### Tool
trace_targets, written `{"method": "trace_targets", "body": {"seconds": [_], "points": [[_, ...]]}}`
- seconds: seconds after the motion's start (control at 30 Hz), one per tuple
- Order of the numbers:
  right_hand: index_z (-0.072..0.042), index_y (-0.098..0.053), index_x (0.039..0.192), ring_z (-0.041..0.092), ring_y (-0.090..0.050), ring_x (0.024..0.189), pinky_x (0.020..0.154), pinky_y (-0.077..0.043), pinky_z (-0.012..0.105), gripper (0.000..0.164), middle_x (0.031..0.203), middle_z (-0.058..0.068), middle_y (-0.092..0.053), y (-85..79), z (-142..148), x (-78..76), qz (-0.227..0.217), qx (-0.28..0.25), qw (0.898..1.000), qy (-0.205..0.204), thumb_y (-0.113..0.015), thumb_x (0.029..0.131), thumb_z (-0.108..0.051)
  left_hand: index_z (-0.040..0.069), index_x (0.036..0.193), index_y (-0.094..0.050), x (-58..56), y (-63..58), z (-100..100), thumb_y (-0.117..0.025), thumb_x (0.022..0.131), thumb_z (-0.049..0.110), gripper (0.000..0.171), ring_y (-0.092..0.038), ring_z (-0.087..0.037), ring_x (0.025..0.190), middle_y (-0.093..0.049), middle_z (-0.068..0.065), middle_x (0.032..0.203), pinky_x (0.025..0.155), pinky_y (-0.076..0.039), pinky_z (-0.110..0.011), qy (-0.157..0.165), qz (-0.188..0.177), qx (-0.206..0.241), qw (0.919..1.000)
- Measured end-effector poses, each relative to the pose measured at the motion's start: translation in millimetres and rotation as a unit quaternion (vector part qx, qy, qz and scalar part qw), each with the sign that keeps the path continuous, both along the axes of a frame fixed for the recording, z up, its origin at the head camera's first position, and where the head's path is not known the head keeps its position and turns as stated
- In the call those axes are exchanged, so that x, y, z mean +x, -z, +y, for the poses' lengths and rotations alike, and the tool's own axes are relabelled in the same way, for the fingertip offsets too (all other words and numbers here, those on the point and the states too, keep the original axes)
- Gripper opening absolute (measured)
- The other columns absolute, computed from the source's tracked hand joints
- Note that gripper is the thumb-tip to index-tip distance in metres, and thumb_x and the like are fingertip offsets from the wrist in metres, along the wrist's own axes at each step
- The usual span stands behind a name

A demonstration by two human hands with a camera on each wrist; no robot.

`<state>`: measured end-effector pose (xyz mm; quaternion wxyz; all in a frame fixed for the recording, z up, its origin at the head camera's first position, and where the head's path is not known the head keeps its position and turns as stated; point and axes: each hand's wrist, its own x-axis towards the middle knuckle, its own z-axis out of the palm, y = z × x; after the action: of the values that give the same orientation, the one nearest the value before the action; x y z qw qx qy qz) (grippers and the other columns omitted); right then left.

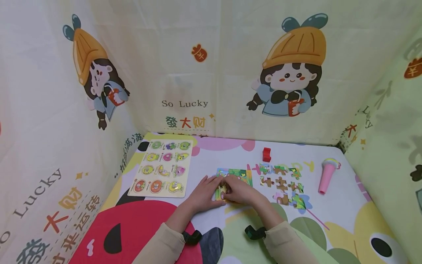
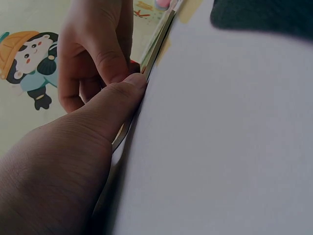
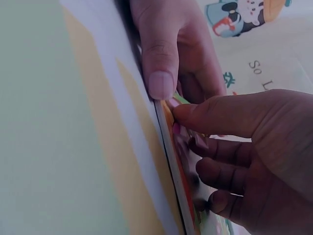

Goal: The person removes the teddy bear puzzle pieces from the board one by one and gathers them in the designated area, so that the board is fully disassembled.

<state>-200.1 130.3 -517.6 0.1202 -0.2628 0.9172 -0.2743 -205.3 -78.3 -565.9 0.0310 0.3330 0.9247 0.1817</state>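
A colourful jigsaw board point(image 1: 249, 178) lies at the middle of the table, partly hidden beneath both hands. My left hand point(image 1: 205, 192) rests over its left side with fingers extended, and the thumb point(image 2: 129, 85) touches the near edge. From the right, my right hand point(image 1: 240, 189) reaches over the board with bent fingers. In the right wrist view its thumb and index finger pinch a small puzzle piece point(image 3: 201, 142) close over the board surface. Most of that piece is hidden by the fingers.
Several loose puzzle pieces point(image 1: 281, 184) lie in rows right of the board. Behind them stands a small red object point(image 1: 266, 154). A pink toy microphone point(image 1: 327, 176) lies farther right. At the left is a fruit-picture board point(image 1: 160, 168). Printed curtains point(image 1: 230, 91) surround the table.
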Motion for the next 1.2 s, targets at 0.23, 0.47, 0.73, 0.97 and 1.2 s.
{"method": "trace_targets", "body": {"seconds": [0.23, 0.47, 0.73, 0.97, 1.2], "points": [[-0.013, -0.06, 0.117, 0.011, -0.052, 0.087, 0.076, -0.048, 0.024, 0.031, 0.101, -0.001, -0.056, 3.5, 7.3, 1.1, 0.008, -0.031, 0.999, -0.021, -0.072, 0.091, -0.025, 0.021, 0.158, -0.024, 0.0, 1.4, -0.5, -0.063, 0.084, 0.067, 0.096, -0.031, -0.021, 0.149, -0.038, 0.005, 0.158, 0.125, -0.015, -0.048, 0.003, 0.006, 0.005, 1.0], [-0.018, -0.064, 0.122, 0.011, -0.053, 0.105, 0.095, -0.05, 0.036, 0.025, 0.116, -0.005, -0.059, 3.8, 14.7, 1.0, 0.041, -0.014, 0.998, -0.044, -0.061, 0.097, -0.012, 0.02, 0.158, -0.023, -0.2, 3.9, -0.7, -0.064, 0.085, 0.065, 0.096, -0.031, -0.021, 0.149, -0.036, 0.004, 0.16, 0.125, -0.015, -0.048, 0.004, 0.013, 0.001, 0.9999], [-0.02, -0.065, 0.125, 0.013, -0.056, 0.111, 0.101, -0.05, 0.042, 0.027, 0.124, -0.005, -0.06, 7.6, 18.0, -0.6, 0.052, -0.006, 0.998, -0.035, -0.061, 0.098, -0.018, 0.021, 0.159, -0.023, -1.3, 4.9, -0.3, -0.062, 0.085, 0.066, 0.095, -0.029, -0.019, 0.15, -0.032, 0.006, 0.161, 0.126, -0.014, -0.046, 0.006, 0.018, -0.007, 0.9998], [-0.02, -0.067, 0.121, 0.009, -0.063, 0.099, 0.09, -0.055, 0.036, 0.025, 0.116, -0.006, -0.067, 3.7, 28.7, -0.1, 0.072, -0.014, 0.997, -0.017, -0.065, 0.096, -0.017, 0.021, 0.158, -0.024, -0.5, 2.9, -0.9, -0.062, 0.085, 0.067, 0.094, -0.029, -0.02, 0.15, -0.033, 0.006, 0.161, 0.125, -0.014, -0.047, 0.004, 0.015, -0.004, 0.9999], [-0.022, -0.069, 0.115, 0.006, -0.059, 0.09, 0.081, -0.055, 0.03, 0.022, 0.105, -0.009, -0.067, -6.7, 58.1, 6.0, 0.078, 0.007, 0.996, 0.03, -0.069, 0.093, -0.021, 0.021, 0.158, -0.025, 0.8, 1.4, -0.4, -0.062, 0.086, 0.066, 0.093, -0.029, -0.02, 0.15, -0.033, 0.005, 0.161, 0.126, -0.014, -0.046, 0.005, 0.013, -0.009, 0.9999]]}}
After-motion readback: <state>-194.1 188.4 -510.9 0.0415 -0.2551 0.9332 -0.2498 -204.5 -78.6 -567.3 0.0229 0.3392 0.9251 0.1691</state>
